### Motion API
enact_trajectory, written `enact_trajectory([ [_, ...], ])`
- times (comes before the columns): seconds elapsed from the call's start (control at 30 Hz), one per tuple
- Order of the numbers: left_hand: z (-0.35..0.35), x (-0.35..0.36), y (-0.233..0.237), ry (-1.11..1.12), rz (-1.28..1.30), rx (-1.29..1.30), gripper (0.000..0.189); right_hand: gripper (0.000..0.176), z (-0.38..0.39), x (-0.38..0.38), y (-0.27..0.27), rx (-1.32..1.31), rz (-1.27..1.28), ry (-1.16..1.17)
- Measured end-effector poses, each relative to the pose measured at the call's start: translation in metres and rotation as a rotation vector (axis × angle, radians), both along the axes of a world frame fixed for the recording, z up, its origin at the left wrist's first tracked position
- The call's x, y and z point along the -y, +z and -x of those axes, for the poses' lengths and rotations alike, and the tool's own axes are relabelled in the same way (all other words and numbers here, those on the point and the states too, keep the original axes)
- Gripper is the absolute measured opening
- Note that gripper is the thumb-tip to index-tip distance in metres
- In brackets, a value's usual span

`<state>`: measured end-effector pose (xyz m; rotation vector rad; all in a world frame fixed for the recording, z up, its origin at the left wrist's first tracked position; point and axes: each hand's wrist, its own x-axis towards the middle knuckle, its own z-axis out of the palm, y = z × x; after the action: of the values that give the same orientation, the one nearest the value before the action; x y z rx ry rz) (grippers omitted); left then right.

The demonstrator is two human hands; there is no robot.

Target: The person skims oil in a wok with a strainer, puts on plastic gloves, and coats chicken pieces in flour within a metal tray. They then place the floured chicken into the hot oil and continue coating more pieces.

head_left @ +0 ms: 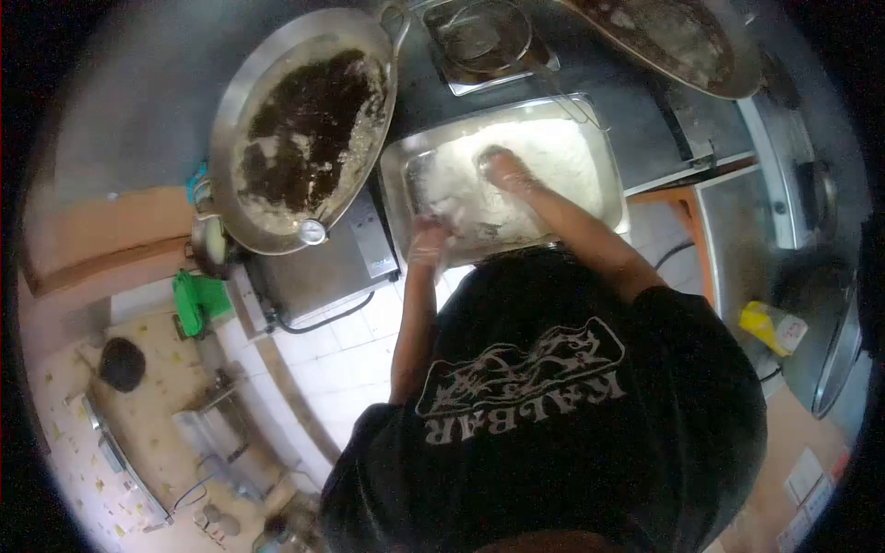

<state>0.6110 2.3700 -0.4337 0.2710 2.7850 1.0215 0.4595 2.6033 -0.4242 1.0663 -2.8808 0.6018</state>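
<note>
A rectangular metal tray (395,184) holds a deep layer of white, flour-like powder (562,166). My right hand (507,172) is pressed into the powder near the tray's middle, fingers curled down around a darkish lump that I cannot make out. Over the near left part of the tray is my left hand (430,240), dusted white and smeared by motion, with pale powdery bits at its fingers. Both wrists look wrapped in thin clear gloves.
Left of the tray stands a wide pan (221,138) of dark oil with foam, a dial thermometer (312,231) at its rim. A wire strainer (484,41) lies over a container behind the tray. Another large pan (737,78) is at upper right. A yellow carton (772,327) sits right.
</note>
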Motion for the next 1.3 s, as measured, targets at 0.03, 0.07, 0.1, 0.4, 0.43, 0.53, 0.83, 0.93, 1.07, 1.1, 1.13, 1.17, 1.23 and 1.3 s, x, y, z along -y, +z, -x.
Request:
enact_trajectory([
  [0.03, -0.002, -0.002, -0.005, -0.006, 0.121, -0.016, 0.036, 0.016, 0.002, 0.004, -0.017, -0.148, -0.045, 0.125],
  [0.07, -0.004, -0.004, -0.009, -0.013, 0.241, -0.032, 0.033, 0.015, -0.004, 0.012, -0.046, -0.213, -0.134, 0.097],
  [0.1, -0.002, -0.009, -0.008, -0.044, 0.548, 0.003, 0.031, 0.015, -0.014, 0.022, -0.083, -0.278, -0.222, 0.065],
  [0.4, 0.001, -0.018, 0.047, -0.158, 0.645, -0.128, 0.029, 0.018, -0.008, 0.005, 0.008, 0.309, 0.193, -0.053],
  [0.43, -0.002, -0.028, 0.078, -0.173, 0.543, -0.139, 0.029, 0.02, 0.003, -0.003, 0.004, 0.268, 0.278, -0.042],
  [0.53, -0.007, -0.017, 0.031, 0.019, 0.081, 0.078, 0.029, 0.017, 0.034, -0.013, -0.009, 0.144, 0.456, -0.184],
  [0.83, -0.015, -0.011, 0.065, -0.209, 0.549, -0.182, 0.026, 0.015, 0.03, -0.009, 0.017, -0.026, -0.29, 0.007],
  [0.93, -0.026, -0.007, 0.036, 0.111, -0.325, 0.109, 0.028, 0.02, 0.024, -0.009, 0.011, 0.555, 0.033, 0.004],
  [1.07, -0.022, -0.016, 0.032, 0.488, -0.879, 0.311, 0.037, 0.045, -0.007, -0.014, 0.057, 1.068, 0.58, -0.008],
  [1.1, -0.019, -0.021, 0.032, 0.53, -0.926, 0.304, 0.04, 0.045, -0.023, -0.008, 0.067, 1.166, 0.651, 0.007],
  [1.13, -0.018, -0.029, 0.025, 0.528, -0.968, 0.254, 0.042, 0.045, -0.034, -0.004, 0.07, 1.263, 0.724, 0.023],
  [1.17, -0.013, -0.029, 0.021, 0.512, -0.933, 0.25, 0.042, 0.043, -0.037, 0.0, 0.069, 1.088, 0.666, 0.154],
  [1.23, -0.001, -0.026, 0.007, 0.465, -0.789, 0.286, 0.041, 0.042, -0.042, 0.004, 0.078, 1.109, 0.654, 0.141],
  [1.3, 0.012, -0.055, 0.123, 0.403, -0.441, 0.264, 0.043, 0.044, -0.044, 0.008, 0.083, 1.053, 0.646, 0.152],
])
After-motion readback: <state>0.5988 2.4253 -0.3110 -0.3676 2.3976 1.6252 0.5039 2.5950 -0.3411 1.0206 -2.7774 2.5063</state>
